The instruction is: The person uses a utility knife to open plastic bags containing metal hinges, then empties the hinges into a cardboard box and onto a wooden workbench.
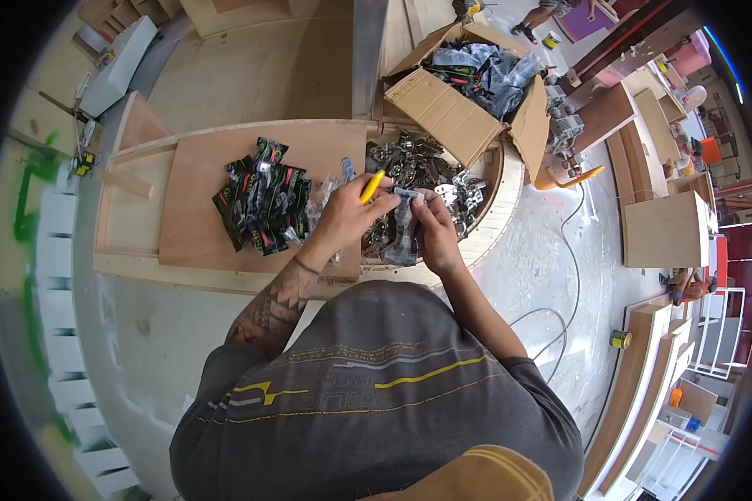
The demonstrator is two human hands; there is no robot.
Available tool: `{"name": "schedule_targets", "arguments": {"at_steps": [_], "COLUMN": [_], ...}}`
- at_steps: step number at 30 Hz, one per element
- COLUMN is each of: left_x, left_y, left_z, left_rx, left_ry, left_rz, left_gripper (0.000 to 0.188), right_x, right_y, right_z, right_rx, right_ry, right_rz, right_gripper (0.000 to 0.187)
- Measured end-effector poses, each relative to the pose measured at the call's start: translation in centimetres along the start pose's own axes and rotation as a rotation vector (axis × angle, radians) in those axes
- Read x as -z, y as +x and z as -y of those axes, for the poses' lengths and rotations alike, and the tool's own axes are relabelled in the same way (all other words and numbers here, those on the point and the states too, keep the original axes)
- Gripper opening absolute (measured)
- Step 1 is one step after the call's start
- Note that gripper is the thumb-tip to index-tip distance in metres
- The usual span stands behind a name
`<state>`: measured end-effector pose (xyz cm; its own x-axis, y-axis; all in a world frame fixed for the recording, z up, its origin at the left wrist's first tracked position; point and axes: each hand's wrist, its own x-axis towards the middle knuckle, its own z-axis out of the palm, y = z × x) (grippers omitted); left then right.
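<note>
A slim yellow-handled tool is gripped in my left hand; its working end is hidden, so I cannot make out its exact kind. The fingertips of that hand also meet the top edge of a clear plastic bag. My right hand pinches the same bag by its upper right corner, and the bag hangs down between both hands. Beneath and beyond it lies a heap of metal cabinet hinges. To the left, black printed packets are piled on a brown board. Crumpled clear plastic lies beside my left wrist.
An open cardboard box holding more packets stands at the far right of the curved wooden frame. A cable loops over the floor to the right. Wooden cabinets stand farther right, and other people are in the background.
</note>
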<state>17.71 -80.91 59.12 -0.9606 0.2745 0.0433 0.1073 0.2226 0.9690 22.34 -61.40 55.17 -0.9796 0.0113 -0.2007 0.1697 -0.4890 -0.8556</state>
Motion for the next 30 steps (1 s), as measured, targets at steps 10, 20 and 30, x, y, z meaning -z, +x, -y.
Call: {"name": "schedule_targets", "arguments": {"at_steps": [10, 20, 30], "left_x": [1.2, 1.7, 0.5], "left_y": [-0.8, -1.2, -2.3], "left_z": [-1.5, 0.6, -0.5], "left_rx": [0.097, 0.123, -0.035], "left_ry": [-0.051, -0.015, 0.119], "left_rz": [0.156, 0.192, 0.036], "left_gripper": [0.018, 0.021, 0.027], "right_x": [1.1, 0.2, -0.6], "right_y": [-0.8, -1.1, -1.3], "right_z": [0.7, -0.4, -0.5], "right_rx": [-0.153, -0.066, -0.061], "right_ry": [0.080, -0.026, 0.053], "right_rz": [0.129, 0.110, 0.069], "right_gripper": [0.010, 0.016, 0.009]}}
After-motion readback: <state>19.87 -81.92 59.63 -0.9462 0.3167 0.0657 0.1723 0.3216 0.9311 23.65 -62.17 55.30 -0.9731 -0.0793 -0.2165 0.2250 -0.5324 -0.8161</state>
